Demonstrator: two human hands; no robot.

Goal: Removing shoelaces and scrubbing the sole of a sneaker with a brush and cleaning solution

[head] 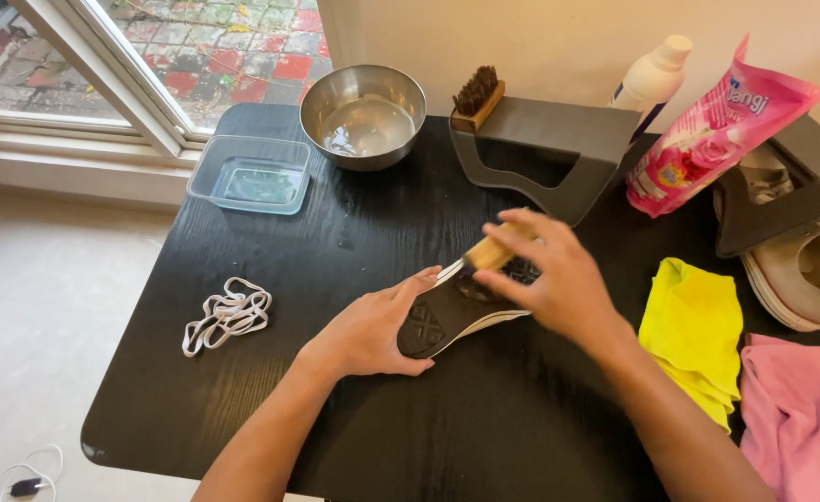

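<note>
The left hand [373, 330] lies flat-fingered on the upturned shoe [452, 311], steadying its black sole; the right hand [544, 279] grips a wooden brush [493, 251] pressed onto that sole. Beyond the shoe: one steel bowl [363, 116], one clear tub [252, 174], a second brush [477, 96], one white bottle [651, 79], one pink flowered pouch [716, 130]. Right of the shoe lie two cloths, yellow [693, 330] and pink [800, 414].

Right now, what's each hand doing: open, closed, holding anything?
Left hand: open, flat, pressing on the sole-up shoe.
Right hand: closed on a wooden brush held against the sole.
</note>
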